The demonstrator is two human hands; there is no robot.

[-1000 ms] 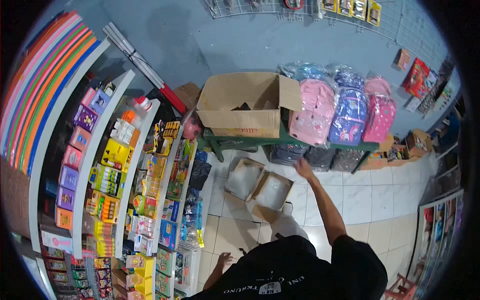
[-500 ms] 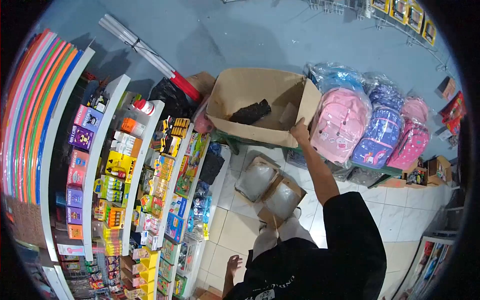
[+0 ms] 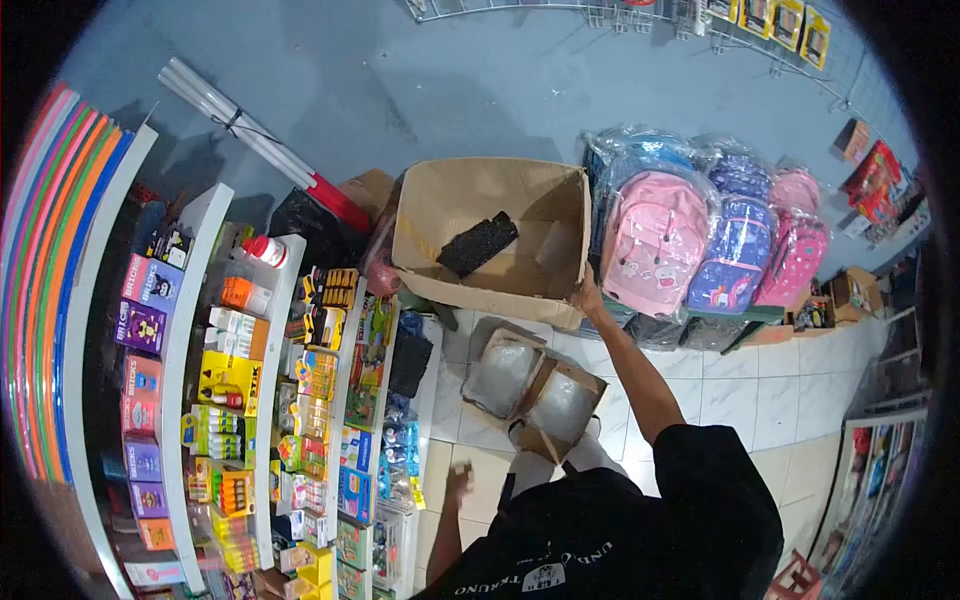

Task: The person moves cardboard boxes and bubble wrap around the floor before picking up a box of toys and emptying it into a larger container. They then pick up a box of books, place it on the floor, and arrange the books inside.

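My right hand (image 3: 588, 295) grips the near right corner of a large open cardboard box (image 3: 490, 292). Inside that box lie a dark, rough-looking slab (image 3: 478, 244) and a pale flat piece (image 3: 551, 246) by the right wall. My left hand (image 3: 459, 480) hangs low beside the shelving, slightly blurred, its fingers loosely apart with nothing visible in them. On the floor in front of my legs stand two smaller open cartons, a left one (image 3: 503, 374) and a right one (image 3: 562, 404), both showing clear plastic-wrapped contents.
Plastic-wrapped backpacks, including a pink one (image 3: 655, 245), stand right of the box on a green bench (image 3: 735, 322). Shelves of stationery (image 3: 240, 390) line the left. White poles with red ends (image 3: 235, 125) lean behind. A wire rack (image 3: 760, 50) hangs on the wall.
The large box has shifted left, away from the pink backpack, and tipped so more of its inside shows. My right hand stays on its corner. My left hand has moved forward.
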